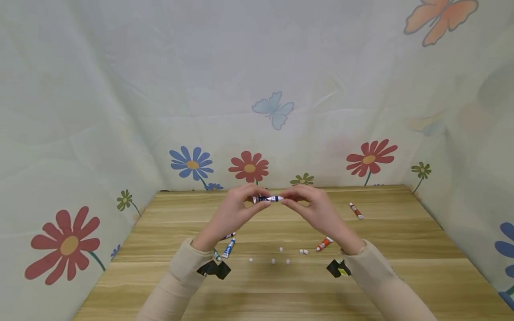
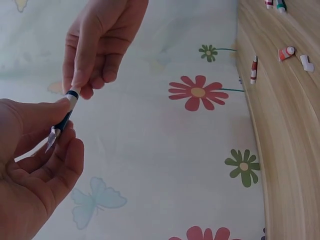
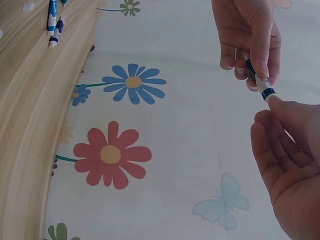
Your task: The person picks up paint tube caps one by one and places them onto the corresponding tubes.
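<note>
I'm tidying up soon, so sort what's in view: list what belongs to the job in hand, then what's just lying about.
In the job:
dark-blue-banded tube, held in the left grip
its white tip, pinched by the right grip

Lying on the table, seemingly not in use:
red tube
orange-red tube
blue tube
purple tube
green tube
small white pieces, probably caps

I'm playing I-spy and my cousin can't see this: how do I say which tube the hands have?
Find the wooden table. Above it, a left hand and a right hand both hold one small dark blue and white tube. It's the only one held up; the other tubes lie on the table.
</note>
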Available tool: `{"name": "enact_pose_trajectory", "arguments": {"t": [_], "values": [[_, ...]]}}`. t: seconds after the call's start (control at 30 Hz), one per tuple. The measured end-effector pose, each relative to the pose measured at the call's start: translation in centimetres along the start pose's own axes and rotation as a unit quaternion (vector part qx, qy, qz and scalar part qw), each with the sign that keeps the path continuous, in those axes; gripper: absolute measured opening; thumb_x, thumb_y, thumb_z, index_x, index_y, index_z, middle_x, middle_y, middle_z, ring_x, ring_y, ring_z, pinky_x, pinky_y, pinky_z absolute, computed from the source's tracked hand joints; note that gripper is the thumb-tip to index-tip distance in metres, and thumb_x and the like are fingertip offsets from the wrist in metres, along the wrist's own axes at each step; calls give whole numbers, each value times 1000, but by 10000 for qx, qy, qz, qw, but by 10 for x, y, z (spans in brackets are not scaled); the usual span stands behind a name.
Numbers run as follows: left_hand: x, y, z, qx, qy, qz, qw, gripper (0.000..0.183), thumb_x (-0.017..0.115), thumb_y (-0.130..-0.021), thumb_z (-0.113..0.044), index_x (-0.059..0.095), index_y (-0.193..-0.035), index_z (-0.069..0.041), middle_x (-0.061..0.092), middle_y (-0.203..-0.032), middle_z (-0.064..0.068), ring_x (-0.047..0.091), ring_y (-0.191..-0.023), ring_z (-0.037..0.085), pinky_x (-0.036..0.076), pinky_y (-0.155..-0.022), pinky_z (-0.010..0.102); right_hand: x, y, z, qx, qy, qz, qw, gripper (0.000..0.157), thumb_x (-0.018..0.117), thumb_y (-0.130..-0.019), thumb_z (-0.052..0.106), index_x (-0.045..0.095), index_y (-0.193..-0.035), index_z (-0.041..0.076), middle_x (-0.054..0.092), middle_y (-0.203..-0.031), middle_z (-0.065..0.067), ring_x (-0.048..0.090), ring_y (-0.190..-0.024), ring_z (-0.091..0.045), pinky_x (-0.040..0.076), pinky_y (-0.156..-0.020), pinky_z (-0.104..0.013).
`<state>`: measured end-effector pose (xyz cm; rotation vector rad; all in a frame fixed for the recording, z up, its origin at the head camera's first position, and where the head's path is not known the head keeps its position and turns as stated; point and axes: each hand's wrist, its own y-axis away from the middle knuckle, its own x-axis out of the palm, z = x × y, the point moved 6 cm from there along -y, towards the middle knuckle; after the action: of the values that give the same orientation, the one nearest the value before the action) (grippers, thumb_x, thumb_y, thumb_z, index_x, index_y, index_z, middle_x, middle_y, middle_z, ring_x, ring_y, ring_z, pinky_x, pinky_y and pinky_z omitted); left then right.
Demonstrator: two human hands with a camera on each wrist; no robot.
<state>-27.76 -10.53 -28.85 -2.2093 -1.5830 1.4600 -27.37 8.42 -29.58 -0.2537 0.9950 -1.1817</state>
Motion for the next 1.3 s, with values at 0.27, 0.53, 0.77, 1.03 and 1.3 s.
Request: {"name": "enact_pose_trajectory", "arguments": {"t": [0.27, 0.53, 0.77, 1.03, 1.3], "values": [[7, 3, -13, 675, -647, -120, 9955, 17, 74, -92, -12, 71, -109, -10, 65, -102, -4, 58, -86, 9, 54, -77, 27, 5, 2, -11, 464, -358, 261, 9979, 14, 67, -97, 11, 73, -109, 6, 73, -102, -2, 70, -89, -14, 58, -81, -30], [15, 2, -25, 1486, -1277, -237, 9803, 18, 75, -91, -8, 71, -107, -3, 65, -104, 5, 62, -85, 13, 55, -73, 22, 6, 6, -20, 986, -496, 476, 9927, 16, 61, -102, 17, 71, -110, 7, 71, -98, -2, 69, -86, -15, 58, -79, -37], [15, 0, -7, 290, -423, -58, 9987, 15, 73, -94, -15, 73, -109, -10, 66, -98, -4, 56, -81, 9, 52, -69, 29, 3, 10, -16, 842, -338, 179, 9957, 21, 69, -97, 20, 72, -116, 10, 73, -110, -1, 70, -96, -13, 57, -85, -31], [14, 2, -2, -114, -53, 70, 9999, 16, 73, -95, -19, 73, -110, -13, 67, -98, -7, 58, -82, 8, 53, -74, 28, 4, 10, -10, 532, -264, 64, 9982, 18, 69, -96, 14, 73, -113, 10, 73, -107, 1, 70, -93, -12, 57, -84, -30], [17, 1, -9, 374, -340, -20, 9987, 13, 71, -95, -14, 71, -108, -11, 65, -99, -5, 55, -81, 8, 51, -70, 27, 8, 10, -12, 793, -395, 200, 9959, 16, 62, -101, 14, 69, -112, 6, 71, -97, -1, 68, -82, -13, 58, -74, -29]]}}
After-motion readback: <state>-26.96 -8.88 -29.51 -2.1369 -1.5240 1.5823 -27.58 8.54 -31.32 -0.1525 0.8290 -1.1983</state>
